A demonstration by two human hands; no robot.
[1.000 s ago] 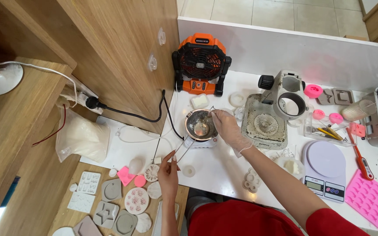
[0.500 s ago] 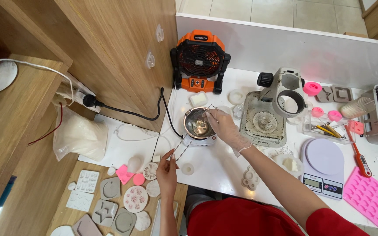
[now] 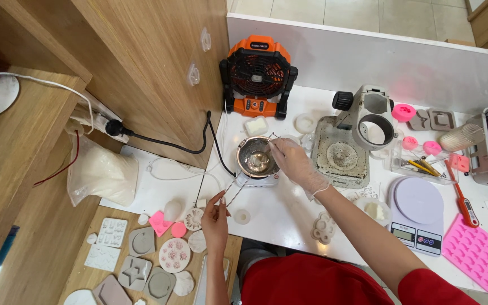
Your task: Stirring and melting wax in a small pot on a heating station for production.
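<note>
A small steel melting pot [image 3: 257, 156] sits on a white heater plate [image 3: 255, 179] in the middle of the white table [image 3: 278, 209]. My left hand [image 3: 216, 217] pinches the end of the pot's thin wire handle [image 3: 234, 189], which runs toward me. My right hand [image 3: 293, 161], in a clear glove, rests over the pot's right rim with its fingertips pinched on something too small to make out. Pale liquid shows in the bottom of the pot.
An orange fan [image 3: 258, 76] stands behind the pot, a stereo microscope [image 3: 350, 138] to its right. Further right are a white digital scale [image 3: 418, 212], a pink silicone mould [image 3: 478, 254] and a red thermometer [image 3: 463, 200]. Several plaster casts [image 3: 153, 254] lie lower left; a black cable [image 3: 170, 146] crosses.
The view has shifted slightly. My right hand stays over the pot's rim, fingers moving a little; my left hand keeps its hold on the handle.
</note>
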